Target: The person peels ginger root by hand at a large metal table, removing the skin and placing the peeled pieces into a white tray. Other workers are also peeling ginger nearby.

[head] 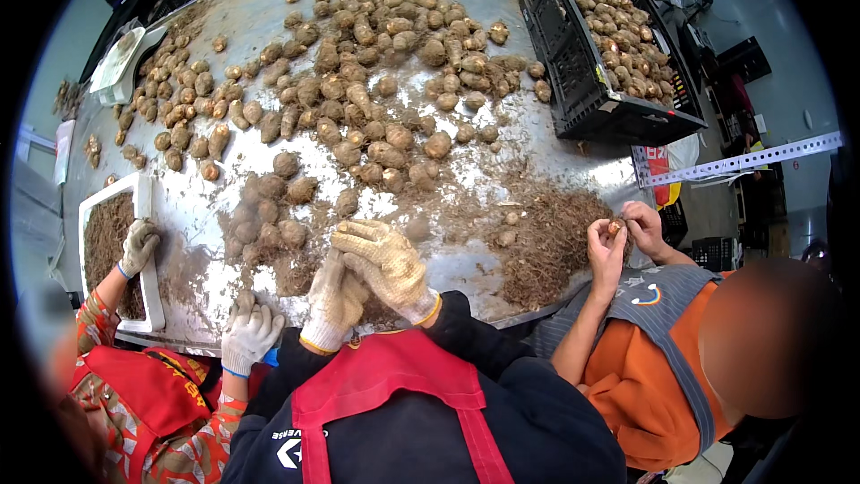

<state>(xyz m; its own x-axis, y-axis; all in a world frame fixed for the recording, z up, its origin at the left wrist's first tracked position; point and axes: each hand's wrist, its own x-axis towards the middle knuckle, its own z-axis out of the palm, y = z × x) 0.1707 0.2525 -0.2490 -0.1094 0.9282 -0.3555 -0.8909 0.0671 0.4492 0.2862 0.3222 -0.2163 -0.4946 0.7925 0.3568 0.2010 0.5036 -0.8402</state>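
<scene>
Both my hands wear dirty knitted work gloves and meet over the near edge of the metal table (463, 272). My left hand (334, 299) is on the left, fingers pointing away from me, its fingertips beneath my right hand. My right hand (386, 265) lies slanted across it with fingers extended to the left. Whether anything is between the palms is hidden. Just beyond lie brown taro corms (293, 232), loose or in a small cluster. A large heap of hairy taro corms (396, 23) spreads over the far middle of the table.
At left, a co-worker's gloved hand (140, 247) rests by a white foam box (149, 282) of fibrous debris; their other glove (250, 335) is near my left sleeve. At right, a co-worker's bare hands (608, 245) hold a small corm beside a debris pile (554, 249). A black crate (571, 74) holds corms.
</scene>
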